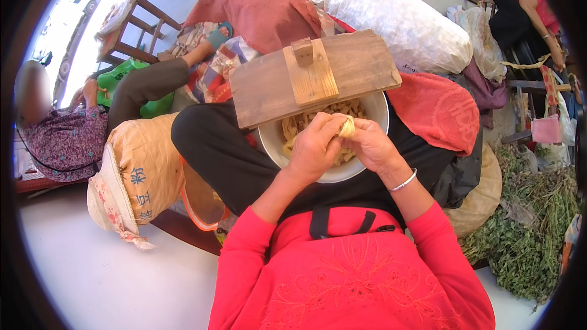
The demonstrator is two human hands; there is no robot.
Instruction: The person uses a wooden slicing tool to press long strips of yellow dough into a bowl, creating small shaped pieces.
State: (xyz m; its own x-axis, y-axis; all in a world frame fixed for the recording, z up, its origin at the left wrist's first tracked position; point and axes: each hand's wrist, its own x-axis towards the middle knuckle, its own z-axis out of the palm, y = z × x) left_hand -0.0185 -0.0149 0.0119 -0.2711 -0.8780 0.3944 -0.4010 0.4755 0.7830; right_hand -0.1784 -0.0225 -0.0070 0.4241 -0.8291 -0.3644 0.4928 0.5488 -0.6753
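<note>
Over a white basin point(383, 123), my left hand point(313, 148) and my right hand point(374, 146) meet with their fingers closed. Between the fingertips of both is a small coiled bundle of pale yellow strips point(347, 127). More yellowish strips point(293, 129) lie loose inside the basin, partly hidden by my hands. The basin rests in my lap, between my dark trouser legs. A brown wooden board point(257, 90) with a lighter wooden crosspiece point(313, 79) covers its far side. A bracelet circles my right wrist.
A red towel point(437, 113) lies over my right knee. Beyond are a full white sack point(397, 21) and a reddish cloth point(257, 9). At left stand a tan sack point(147, 153), with a straw hat point(110, 189), and a seated person point(64, 140). Green plants point(520, 232) are heaped at right.
</note>
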